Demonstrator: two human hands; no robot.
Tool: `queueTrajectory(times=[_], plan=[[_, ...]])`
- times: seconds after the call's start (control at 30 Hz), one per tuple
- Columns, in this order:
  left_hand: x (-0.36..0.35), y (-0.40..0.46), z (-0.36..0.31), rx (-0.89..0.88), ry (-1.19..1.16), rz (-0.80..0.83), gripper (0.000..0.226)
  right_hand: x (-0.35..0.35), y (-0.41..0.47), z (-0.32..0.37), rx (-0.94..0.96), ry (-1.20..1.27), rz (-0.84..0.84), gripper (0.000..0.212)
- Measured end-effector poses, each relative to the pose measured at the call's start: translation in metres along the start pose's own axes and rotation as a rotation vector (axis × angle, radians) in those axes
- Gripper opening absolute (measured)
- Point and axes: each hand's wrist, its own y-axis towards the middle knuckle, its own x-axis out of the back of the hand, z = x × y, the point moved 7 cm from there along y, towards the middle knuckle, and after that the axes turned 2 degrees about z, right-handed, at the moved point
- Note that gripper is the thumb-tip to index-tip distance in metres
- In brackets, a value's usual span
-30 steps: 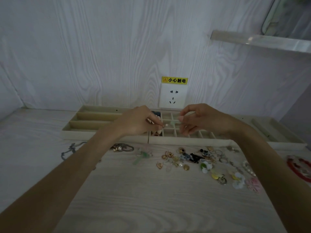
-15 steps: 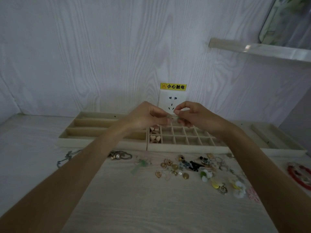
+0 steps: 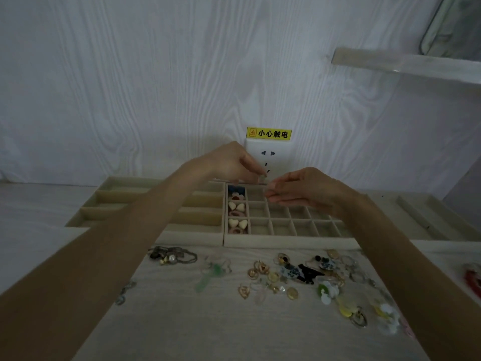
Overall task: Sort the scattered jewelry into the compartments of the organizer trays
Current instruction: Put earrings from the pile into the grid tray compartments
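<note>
- Left hand (image 3: 229,162) and right hand (image 3: 299,190), pinched together half a second earlier, now part; each pinches a small pale piece, probably an earring and its back, over the grid tray (image 3: 286,242)
- Judged step: dropping the piece into a cell
- Grid tray: left column holds heart-shaped pieces (image 3: 237,206); other cells bare
- Long-slot tray (image 3: 86,213): nothing visible inside
- Scattered jewelry (image 3: 286,278) lies on the table before the trays

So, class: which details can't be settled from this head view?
- What the left hand pinches: too small, fingers cover it.
- Whether the right hand touches it: blurred.
- The grid tray back cells: behind both hands.
- The red item: cut by the right edge.
</note>
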Motion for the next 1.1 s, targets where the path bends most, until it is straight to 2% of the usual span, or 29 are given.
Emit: queueTrajectory(times=[0.23, 0.3, 0.6, 0.77, 0.9, 1.1], plan=[[-0.011, 0.003, 0.02, 0.052, -0.021, -0.054, 0.025, 0.012, 0.015, 0.001, 0.029, -0.398, -0.264, 0.023], [-0.014, 0.004, 0.023, 0.063, -0.008, -0.062, 0.026, 0.014, 0.019, -0.002, 0.034, -0.408, -0.294, 0.026], [-0.015, -0.004, 0.026, 0.063, 0.108, -0.147, 0.029, 0.01, 0.025, -0.011, 0.102, -0.433, -0.338, 0.013], [-0.003, -0.009, 0.022, 0.061, 0.098, -0.186, 0.03, 0.003, 0.031, -0.006, 0.157, -0.552, -0.374, 0.012], [0.005, -0.014, 0.009, 0.03, 0.311, -0.173, 0.024, -0.003, 0.039, -0.006, 0.144, -0.673, -0.4, 0.012], [-0.02, -0.016, 0.014, 0.01, 0.661, 0.069, 0.043, -0.011, 0.04, -0.001, 0.12, -0.902, -0.378, 0.029]])
